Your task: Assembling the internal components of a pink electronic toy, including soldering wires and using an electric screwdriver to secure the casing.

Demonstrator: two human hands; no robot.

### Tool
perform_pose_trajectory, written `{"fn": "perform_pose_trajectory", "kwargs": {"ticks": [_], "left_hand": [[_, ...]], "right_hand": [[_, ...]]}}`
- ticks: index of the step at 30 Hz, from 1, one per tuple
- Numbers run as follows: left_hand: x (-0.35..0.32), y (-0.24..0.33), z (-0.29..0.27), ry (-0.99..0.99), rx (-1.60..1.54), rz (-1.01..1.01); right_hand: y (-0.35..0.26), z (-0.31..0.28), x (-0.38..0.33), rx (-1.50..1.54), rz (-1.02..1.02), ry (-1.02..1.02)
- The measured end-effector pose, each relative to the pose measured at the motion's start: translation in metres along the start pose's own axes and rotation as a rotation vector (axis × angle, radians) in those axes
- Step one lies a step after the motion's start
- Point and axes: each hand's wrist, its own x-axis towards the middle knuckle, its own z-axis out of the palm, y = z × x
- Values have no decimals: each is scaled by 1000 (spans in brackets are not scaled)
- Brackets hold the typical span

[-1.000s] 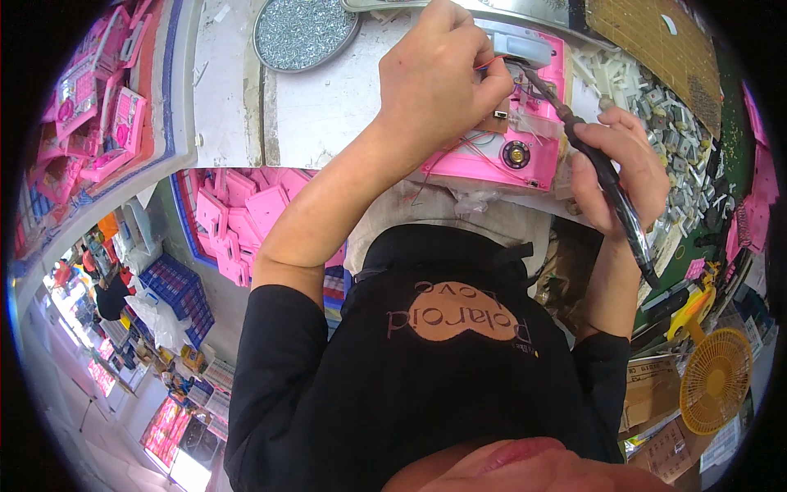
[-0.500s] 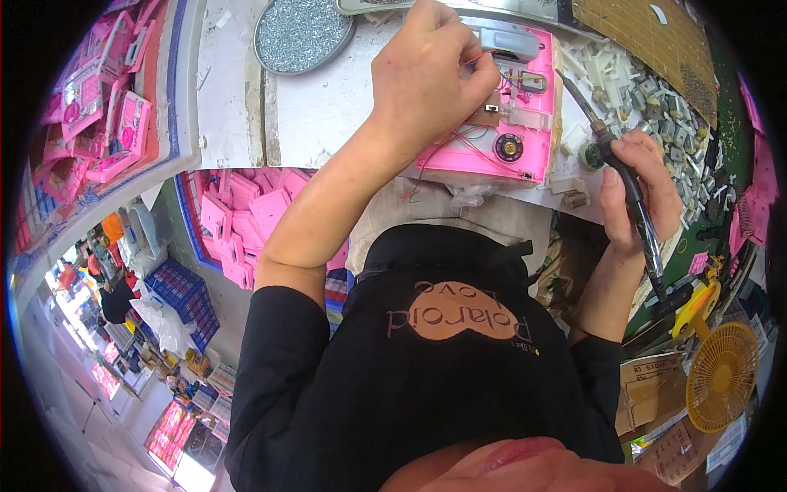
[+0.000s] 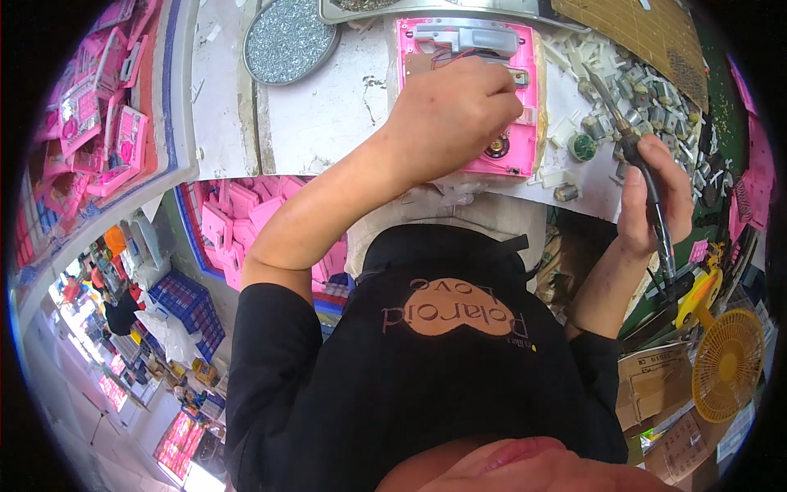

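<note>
While one yellow fan (image 3: 727, 363) sits nearest, low at the right, two hands work above it at the white surface (image 3: 328, 115). Right hand (image 3: 653, 195) has its grip closed around one dark tool (image 3: 648, 176), whose tip points up and left toward a heap of small grey parts (image 3: 656, 90), too many to count. Left hand (image 3: 455, 115) rests on one pink casing (image 3: 471, 90), lying open on the surface, fingertips pinched together at its right side; what they pinch is too small to tell. Beyond, one round tin (image 3: 288, 39) of glittering bits lies left of the casing, at the surface's far edge.
</note>
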Motion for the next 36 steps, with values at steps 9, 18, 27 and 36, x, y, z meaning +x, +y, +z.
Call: {"fn": "perform_pose_trajectory", "kwargs": {"ticks": [9, 18, 27, 36], "left_hand": [[0, -5, -12, -129, -572, -545], [-3, -10, -10, -118, -624, -603], [-7, -10, -11, -92, -293, -144], [-12, -8, -11, -123, -124, -30]], "right_hand": [[4, 34, -1, 75, 128, 8], [-8, 98, 29, -24, -13, -152], [-4, 42, 1, 83, 146, 0], [-1, -2, -9, 297, 308, -327]]}}
